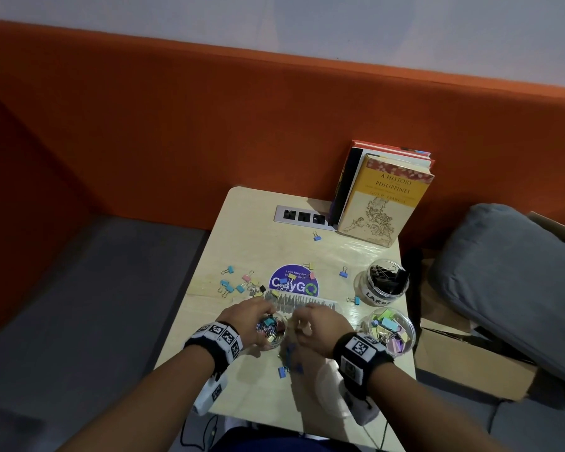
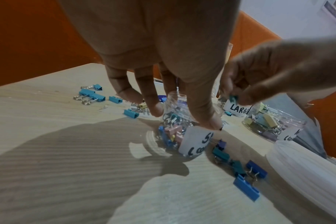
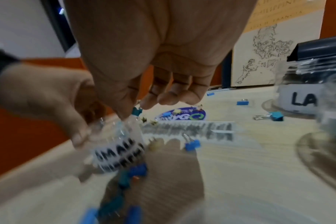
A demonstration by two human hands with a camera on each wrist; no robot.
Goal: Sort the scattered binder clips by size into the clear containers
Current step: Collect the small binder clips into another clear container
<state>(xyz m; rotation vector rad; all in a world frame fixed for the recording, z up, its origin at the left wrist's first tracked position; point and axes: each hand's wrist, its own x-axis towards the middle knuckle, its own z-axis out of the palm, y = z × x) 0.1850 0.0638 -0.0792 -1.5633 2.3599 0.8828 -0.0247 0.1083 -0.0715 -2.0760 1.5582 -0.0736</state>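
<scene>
My left hand [image 1: 264, 321] grips the small clear jar [image 1: 272, 329] with a white label, part full of small coloured clips [image 2: 173, 133]; the thumb presses on the label [image 2: 196, 141]. Just right of the jar's mouth, my right hand [image 3: 136, 109] pinches a tiny teal clip [image 3: 136, 112] between thumb and forefinger. Several blue and teal clips [image 2: 240, 171] lie beside the jar. More pastel clips [image 1: 238, 283] are scattered at the table's left. The jar marked LARGE [image 1: 385, 282] holds black clips, and a third jar [image 1: 392, 331] holds pastel ones.
Books [image 1: 385, 197] stand at the back right beside a socket strip [image 1: 304, 217]. A round purple sticker [image 1: 294, 285] and a clear ribbed strip [image 1: 302, 301] lie mid-table. A white ribbed lid [image 2: 307, 169] sits near the front edge. A grey cushion [image 1: 509, 282] lies to the right.
</scene>
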